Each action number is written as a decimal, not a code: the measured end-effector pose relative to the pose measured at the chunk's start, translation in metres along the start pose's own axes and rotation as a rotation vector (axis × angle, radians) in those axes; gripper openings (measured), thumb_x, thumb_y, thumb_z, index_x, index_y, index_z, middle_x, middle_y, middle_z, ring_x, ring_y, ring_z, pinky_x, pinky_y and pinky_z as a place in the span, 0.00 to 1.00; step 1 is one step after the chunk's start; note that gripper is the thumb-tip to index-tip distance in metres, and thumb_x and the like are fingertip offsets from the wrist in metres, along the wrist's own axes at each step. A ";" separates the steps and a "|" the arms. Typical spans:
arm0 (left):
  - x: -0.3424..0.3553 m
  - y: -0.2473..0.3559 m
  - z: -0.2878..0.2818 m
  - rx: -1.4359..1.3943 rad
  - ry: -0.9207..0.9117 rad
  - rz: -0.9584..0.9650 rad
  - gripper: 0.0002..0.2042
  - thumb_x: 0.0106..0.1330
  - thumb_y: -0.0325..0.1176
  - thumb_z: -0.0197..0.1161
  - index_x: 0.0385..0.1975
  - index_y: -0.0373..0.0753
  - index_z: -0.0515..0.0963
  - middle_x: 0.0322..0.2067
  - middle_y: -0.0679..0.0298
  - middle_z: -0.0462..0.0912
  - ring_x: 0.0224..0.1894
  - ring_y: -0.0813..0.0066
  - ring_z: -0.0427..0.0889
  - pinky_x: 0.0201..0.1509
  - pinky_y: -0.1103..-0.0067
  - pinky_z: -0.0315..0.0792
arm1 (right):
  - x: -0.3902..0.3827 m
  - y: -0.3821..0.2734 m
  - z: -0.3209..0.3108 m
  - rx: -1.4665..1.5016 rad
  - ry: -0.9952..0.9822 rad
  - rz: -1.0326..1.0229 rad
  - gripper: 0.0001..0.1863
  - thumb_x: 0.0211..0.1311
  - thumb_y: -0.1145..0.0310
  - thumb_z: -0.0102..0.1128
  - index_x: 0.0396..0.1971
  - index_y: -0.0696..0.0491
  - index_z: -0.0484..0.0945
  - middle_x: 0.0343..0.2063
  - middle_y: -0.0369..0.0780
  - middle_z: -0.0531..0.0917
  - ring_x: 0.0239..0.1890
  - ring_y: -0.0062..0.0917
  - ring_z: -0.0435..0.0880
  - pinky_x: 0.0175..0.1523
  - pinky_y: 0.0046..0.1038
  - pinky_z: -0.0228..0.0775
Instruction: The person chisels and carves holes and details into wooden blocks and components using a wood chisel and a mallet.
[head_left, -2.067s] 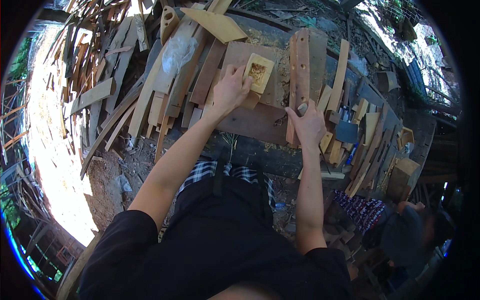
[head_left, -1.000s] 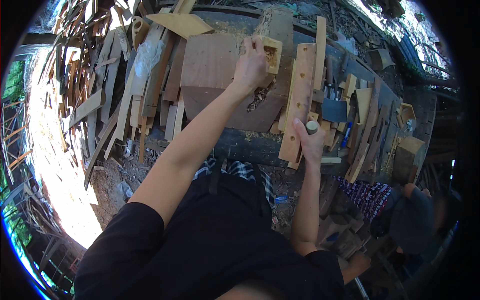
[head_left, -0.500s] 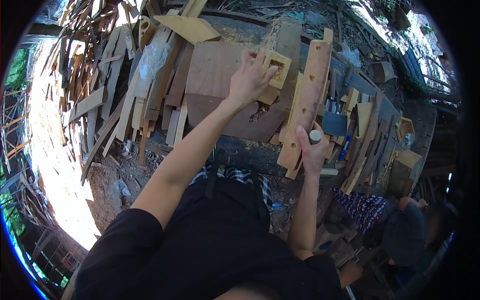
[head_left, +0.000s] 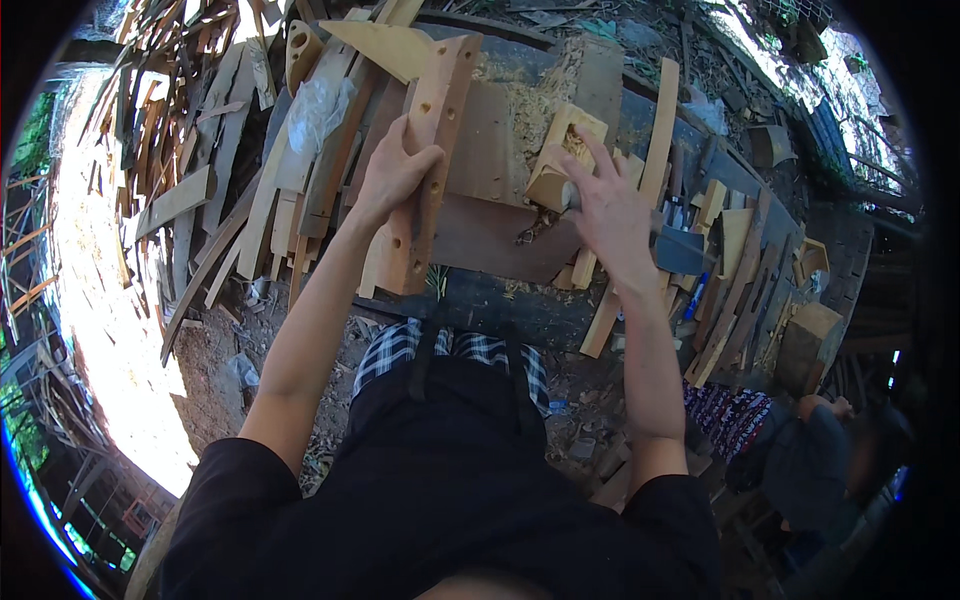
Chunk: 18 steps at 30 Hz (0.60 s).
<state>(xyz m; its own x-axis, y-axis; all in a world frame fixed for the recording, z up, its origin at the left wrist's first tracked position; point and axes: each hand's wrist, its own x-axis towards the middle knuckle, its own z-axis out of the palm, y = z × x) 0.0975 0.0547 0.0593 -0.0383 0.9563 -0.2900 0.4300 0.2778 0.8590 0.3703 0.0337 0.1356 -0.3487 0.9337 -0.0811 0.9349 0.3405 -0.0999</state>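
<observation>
My left hand (head_left: 396, 172) grips a long reddish wooden plank (head_left: 447, 72) with a row of holes, which stands out at the left of the work surface. My right hand (head_left: 601, 212) holds a pale grey cylinder (head_left: 569, 197), partly hidden, with its index and middle fingers stretched over a small yellow hollowed block (head_left: 558, 128). The block has wood chips in its cavity and lies tilted beside shavings on a brown wooden slab (head_left: 484, 238).
Loose offcuts (head_left: 190, 130) pile at the left, beside a clear plastic bag (head_left: 316, 110). Narrow boards, tools and a dark blue-grey square piece (head_left: 681, 251) crowd the bench's right side. Another person (head_left: 815, 460) is at the lower right.
The holed plank has moved from the right to the left, now in my left hand, which has left the yellow block. My right hand has moved up to the block with the cylinder.
</observation>
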 end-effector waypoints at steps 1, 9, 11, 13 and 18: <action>0.003 0.000 0.001 -0.009 0.004 -0.009 0.36 0.51 0.45 0.62 0.59 0.30 0.63 0.50 0.45 0.72 0.54 0.53 0.74 0.59 0.65 0.66 | 0.007 0.012 0.003 -0.005 -0.009 -0.008 0.33 0.46 0.80 0.63 0.55 0.39 0.74 0.62 0.35 0.68 0.54 0.35 0.75 0.43 0.30 0.79; 0.007 0.005 0.040 0.642 0.204 0.237 0.36 0.56 0.48 0.64 0.62 0.37 0.61 0.48 0.51 0.68 0.53 0.53 0.69 0.54 0.63 0.65 | 0.049 0.048 0.015 -0.371 -0.215 -0.544 0.32 0.53 0.75 0.58 0.60 0.36 0.69 0.61 0.29 0.69 0.54 0.29 0.74 0.39 0.26 0.80; 0.007 0.000 0.042 0.646 0.222 0.253 0.36 0.56 0.48 0.64 0.62 0.38 0.61 0.48 0.52 0.68 0.53 0.54 0.69 0.53 0.62 0.65 | 0.048 0.048 -0.003 -0.244 -0.233 -0.341 0.28 0.53 0.69 0.61 0.58 0.42 0.70 0.59 0.32 0.72 0.53 0.30 0.76 0.42 0.28 0.79; 0.006 0.000 0.043 0.648 0.250 0.256 0.35 0.57 0.49 0.64 0.62 0.39 0.61 0.48 0.52 0.68 0.52 0.55 0.69 0.53 0.62 0.65 | 0.040 0.054 -0.013 -0.121 -0.252 -0.154 0.27 0.53 0.63 0.64 0.56 0.47 0.72 0.56 0.35 0.76 0.52 0.31 0.77 0.46 0.31 0.78; 0.009 -0.007 0.037 0.621 0.236 0.267 0.36 0.56 0.48 0.64 0.62 0.37 0.61 0.50 0.53 0.68 0.53 0.53 0.69 0.54 0.62 0.65 | 0.021 0.037 0.001 0.665 -0.073 0.526 0.41 0.45 0.40 0.69 0.48 0.61 0.75 0.39 0.45 0.82 0.43 0.35 0.82 0.53 0.33 0.70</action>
<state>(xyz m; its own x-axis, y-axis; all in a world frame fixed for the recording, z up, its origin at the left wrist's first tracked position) 0.1279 0.0581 0.0351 -0.0243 0.9982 0.0556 0.8831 -0.0047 0.4691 0.3975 0.0657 0.1292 0.0957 0.9348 -0.3420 0.7516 -0.2931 -0.5909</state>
